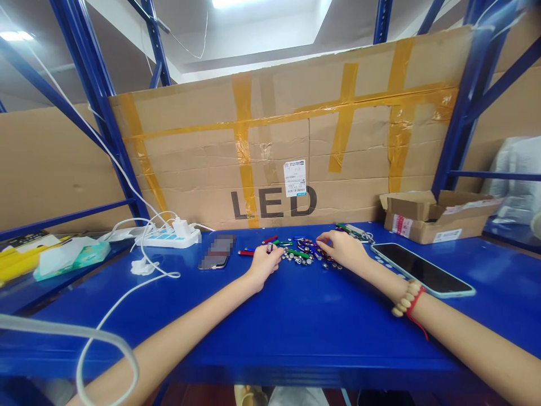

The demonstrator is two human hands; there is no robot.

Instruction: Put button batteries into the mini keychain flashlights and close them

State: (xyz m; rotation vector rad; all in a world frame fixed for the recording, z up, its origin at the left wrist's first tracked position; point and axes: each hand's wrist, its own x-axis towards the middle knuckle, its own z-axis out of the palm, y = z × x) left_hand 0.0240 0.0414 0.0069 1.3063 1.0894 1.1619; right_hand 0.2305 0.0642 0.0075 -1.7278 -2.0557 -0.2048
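Note:
My left hand (264,266) is closed around a small dark tube (269,248) with a light band, whose end sticks up above the fingers. Just right of it lies a loose pile of slim metallic tubes in green, blue, purple and red, such as the green tube (298,254), mixed with small round silver pieces (291,259). At the pile's right side, my right hand (340,248) has its fingers bent down into the parts. Its fingertips are pressed together, and what they pinch, if anything, is hidden. A red tube (245,253) lies left of my left hand.
A blurred dark phone (216,252) and a white power strip (171,237) with cables are to the left. On the right lie a large phone (422,268) and an open cardboard box (439,217). A tall cardboard sheet (203,169) closes the back of the blue table (270,327).

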